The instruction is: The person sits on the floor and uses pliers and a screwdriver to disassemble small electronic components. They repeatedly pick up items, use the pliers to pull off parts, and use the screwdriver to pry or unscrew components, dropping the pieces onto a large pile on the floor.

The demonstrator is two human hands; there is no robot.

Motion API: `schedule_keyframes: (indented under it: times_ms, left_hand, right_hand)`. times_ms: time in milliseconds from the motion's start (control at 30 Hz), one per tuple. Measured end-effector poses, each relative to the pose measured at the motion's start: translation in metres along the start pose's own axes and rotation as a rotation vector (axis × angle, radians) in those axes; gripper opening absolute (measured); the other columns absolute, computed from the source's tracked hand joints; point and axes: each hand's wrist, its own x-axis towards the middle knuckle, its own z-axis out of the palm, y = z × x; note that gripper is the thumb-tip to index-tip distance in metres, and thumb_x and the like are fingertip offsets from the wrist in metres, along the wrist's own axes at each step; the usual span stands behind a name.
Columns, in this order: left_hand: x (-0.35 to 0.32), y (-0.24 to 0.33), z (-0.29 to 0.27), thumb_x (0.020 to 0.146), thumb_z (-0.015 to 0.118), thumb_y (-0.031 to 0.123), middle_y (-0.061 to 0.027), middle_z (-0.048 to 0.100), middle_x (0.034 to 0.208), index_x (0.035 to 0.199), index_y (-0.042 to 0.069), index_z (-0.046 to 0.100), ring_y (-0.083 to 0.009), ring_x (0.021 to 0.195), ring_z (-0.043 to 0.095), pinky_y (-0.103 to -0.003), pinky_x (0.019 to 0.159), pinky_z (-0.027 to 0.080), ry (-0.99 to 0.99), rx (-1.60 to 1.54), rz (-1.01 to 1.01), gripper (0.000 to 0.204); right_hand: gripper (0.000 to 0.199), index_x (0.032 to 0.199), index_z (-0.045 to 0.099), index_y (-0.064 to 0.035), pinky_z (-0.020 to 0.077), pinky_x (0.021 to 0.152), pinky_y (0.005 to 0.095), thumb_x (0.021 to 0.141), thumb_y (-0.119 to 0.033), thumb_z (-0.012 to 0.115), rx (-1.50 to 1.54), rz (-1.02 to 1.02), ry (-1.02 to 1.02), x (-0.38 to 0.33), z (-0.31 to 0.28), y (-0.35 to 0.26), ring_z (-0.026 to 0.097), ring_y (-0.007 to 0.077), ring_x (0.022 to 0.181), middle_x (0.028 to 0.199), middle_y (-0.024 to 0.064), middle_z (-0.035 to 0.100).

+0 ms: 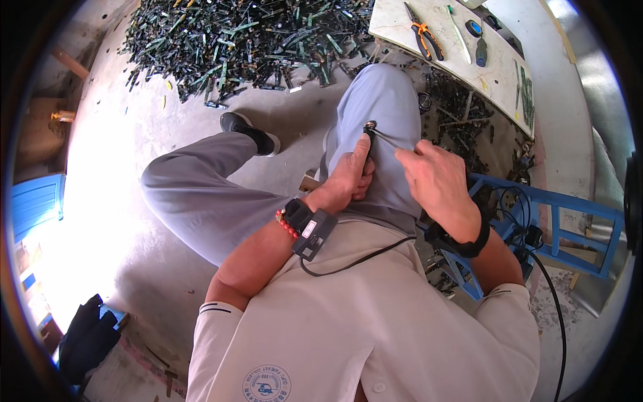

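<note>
Above my right thigh, my left hand (pixel 351 175) is closed around a small dark part (pixel 370 134) with a round, coppery metal end, thumb pressed along it. Most of that part is hidden in the fingers. My right hand (pixel 432 175) is closed on a tool with a thin metal shaft (pixel 388 139). Its handle is hidden in the palm, so its exact kind cannot be made out. The shaft's tip meets the dark part just below the coppery end.
A large heap of dark narrow pieces (pixel 254 43) covers the floor ahead. On the white table (pixel 429 13) at right lie orange-handled pliers (pixel 425 40), a white stick (pixel 459 33), a blue-black roll (pixel 473 28) and a dark-handled tool (pixel 481 52). A blue frame (pixel 569 201) and cable (pixel 559 315) are at my right.
</note>
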Motion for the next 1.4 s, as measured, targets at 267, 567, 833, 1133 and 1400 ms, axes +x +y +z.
schedule_keyframes:
  times_ms: [267, 567, 833, 1133, 1400]
  left_hand:
    - [0.006, -0.005, -0.003, 0.093, 0.037, 0.072, 0.0058, 0.020, 0.052, 0.057, 0.019, 0.023, -0.0102, 0.043, 0.016, -0.029, 0.041, 0.014, 0.017, -0.046, -0.012, 0.065]
    - [0.002, -0.003, -0.005, 0.093, 0.035, 0.073, 0.0057, 0.023, 0.053, 0.060, 0.019, 0.026, -0.0099, 0.044, 0.018, -0.029, 0.042, 0.016, -0.073, -0.036, -0.024, 0.065]
    - [0.005, -0.004, -0.006, 0.092, 0.036, 0.075, 0.0058, 0.022, 0.053, 0.060, 0.019, 0.027, -0.0097, 0.044, 0.019, -0.029, 0.042, 0.017, -0.088, -0.066, -0.052, 0.065]
    - [0.002, -0.001, -0.001, 0.093, 0.037, 0.072, 0.0045, 0.021, 0.051, 0.057, 0.018, 0.025, -0.0105, 0.043, 0.017, -0.028, 0.041, 0.015, -0.038, -0.074, -0.047, 0.066]
    - [0.002, -0.003, -0.003, 0.092, 0.037, 0.075, 0.0055, 0.023, 0.053, 0.060, 0.018, 0.028, -0.0098, 0.044, 0.019, -0.029, 0.041, 0.017, -0.052, -0.038, -0.021, 0.066]
  right_hand:
    - [0.017, 0.094, 0.073, -0.0092, 0.0519, 0.068, 0.0416, 0.080, -0.010, 0.064, 0.339, 0.129, -0.094, 0.018, 0.003, 0.022, 0.066, 0.0331, 0.076, 0.082, 0.0154, 0.068]
    - [0.018, 0.098, 0.073, -0.0063, 0.0512, 0.068, 0.0408, 0.084, -0.014, 0.064, 0.483, 0.316, -0.223, 0.020, -0.012, 0.019, 0.066, 0.0350, 0.075, 0.080, 0.0175, 0.068]
    - [0.015, 0.095, 0.072, -0.0067, 0.0506, 0.067, 0.0444, 0.085, -0.013, 0.062, 0.303, 0.189, -0.101, 0.009, -0.016, 0.010, 0.065, 0.0366, 0.076, 0.079, 0.0177, 0.067]
    - [0.016, 0.097, 0.071, -0.0043, 0.0508, 0.068, 0.0411, 0.086, -0.013, 0.063, 0.378, 0.243, -0.206, 0.019, -0.017, 0.012, 0.065, 0.0358, 0.077, 0.085, 0.0181, 0.068]
    - [0.018, 0.088, 0.072, -0.0048, 0.0504, 0.070, 0.0481, 0.088, -0.015, 0.057, 0.254, 0.108, -0.235, 0.032, -0.026, 0.019, 0.065, 0.0400, 0.077, 0.077, 0.0201, 0.066]
